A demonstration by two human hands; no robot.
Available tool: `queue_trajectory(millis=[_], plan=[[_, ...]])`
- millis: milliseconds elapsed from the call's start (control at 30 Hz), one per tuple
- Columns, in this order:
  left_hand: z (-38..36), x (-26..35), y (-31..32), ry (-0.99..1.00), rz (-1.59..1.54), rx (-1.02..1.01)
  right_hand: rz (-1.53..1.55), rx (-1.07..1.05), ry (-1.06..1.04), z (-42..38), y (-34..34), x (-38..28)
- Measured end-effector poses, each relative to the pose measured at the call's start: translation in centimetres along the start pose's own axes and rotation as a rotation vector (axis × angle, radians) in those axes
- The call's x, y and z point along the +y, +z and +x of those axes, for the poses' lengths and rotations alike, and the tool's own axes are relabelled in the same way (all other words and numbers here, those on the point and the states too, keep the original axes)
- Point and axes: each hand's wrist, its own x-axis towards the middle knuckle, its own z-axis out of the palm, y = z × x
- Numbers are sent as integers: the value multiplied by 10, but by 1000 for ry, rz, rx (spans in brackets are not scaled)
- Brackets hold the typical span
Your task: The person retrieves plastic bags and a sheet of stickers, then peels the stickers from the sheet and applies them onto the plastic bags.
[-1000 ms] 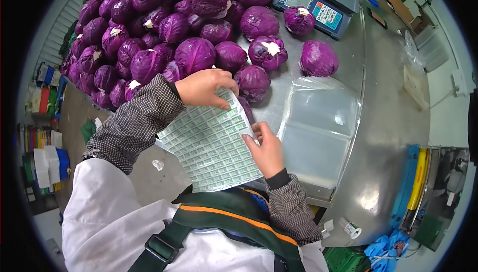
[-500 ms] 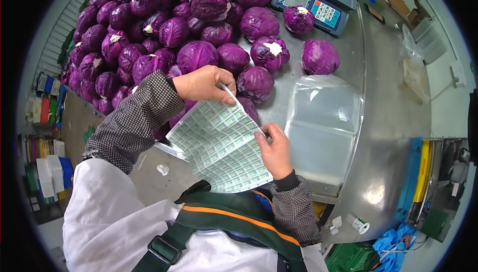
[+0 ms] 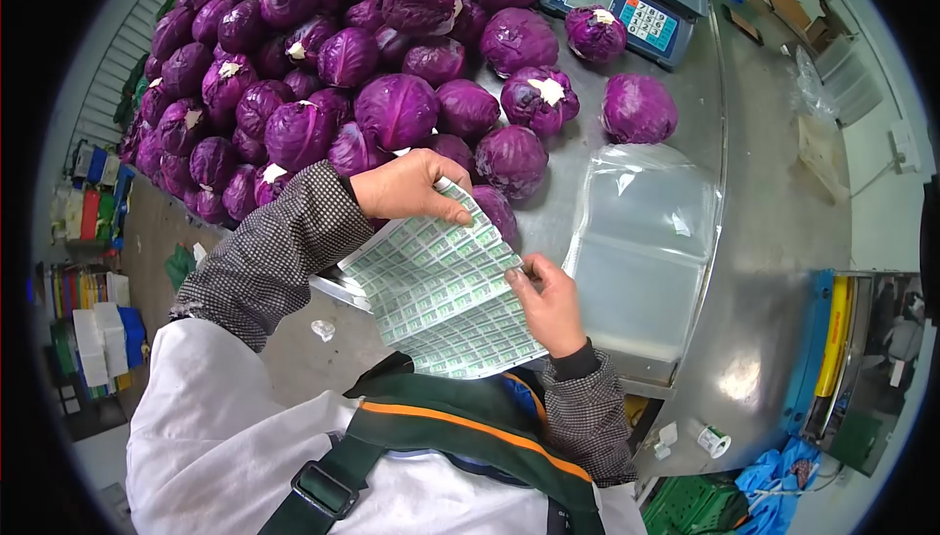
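Note:
A sheet of small green-and-white labels [image 3: 441, 285] hangs in front of my apron. My left hand [image 3: 413, 187] pinches its top edge between thumb and fingers. At the right edge of the sheet, my right hand [image 3: 548, 302] grips it with thumb and forefinger. Just beyond my hands lie many red cabbages [image 3: 397, 111] in a large heap. One cabbage [image 3: 638, 108] lies apart, near a stack of clear plastic bags [image 3: 641, 251] on the metal table, right of my right hand.
Behind the nearer cabbages stands a digital scale [image 3: 627, 1]. The metal table's edge [image 3: 720, 192] runs along the right side of the bags. Low at the right are a green crate [image 3: 695, 506], blue plastic [image 3: 778, 476] and a white cup [image 3: 713, 442].
Both hands have shifted slightly right and down in view with the sheet. My left hand's fingers have moved a little along its top edge, and the cabbages show slightly shifted.

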Motion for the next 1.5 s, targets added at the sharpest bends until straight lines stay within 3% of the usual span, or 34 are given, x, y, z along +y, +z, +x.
queue_trajectory(millis=[67,167,267,367,567,667,733,767,800,833,933,1000,1033,1067,1133,1300,1400,1433,1500], plan=[[2,-5,3,36,-15,9,-25,-34,11,-1,-2,2],[3,-7,1,24,39,-6,-56,93,-294,3,1,7],[2,-1,3,16,75,-4,-129,177,-303,13,-3,-17],[4,1,6,9,68,-1,-43,66,-136,21,1,-21],[5,3,7,-15,91,1,-167,133,-292,25,6,-17],[6,3,6,-62,145,41,-657,302,-800,27,10,-16],[6,5,4,-48,261,103,-669,266,-857,21,11,-27],[6,4,2,77,452,216,-608,275,-856,16,15,-28],[3,15,0,-12,532,205,-550,291,-852,11,14,-28],[-1,28,3,68,716,353,-482,345,-783,5,9,-22],[1,77,31,310,1064,719,153,551,18,-26,-28,11],[24,85,58,643,805,564,194,697,93,-44,-74,49],[41,68,87,716,631,403,191,744,107,-53,-93,72],[53,72,119,629,531,169,189,789,120,-60,-110,92],[93,53,176,630,437,-72,48,807,189,-68,-136,116],[141,-3,240,508,564,-90,-656,728,339,-66,-160,123],[142,-10,242,457,520,-122,-795,746,371,-70,-168,107],[143,-8,241,437,512,-137,-655,742,382,-72,-176,109],[144,-5,236,465,502,-133,-36,807,394,-89,-189,76]])
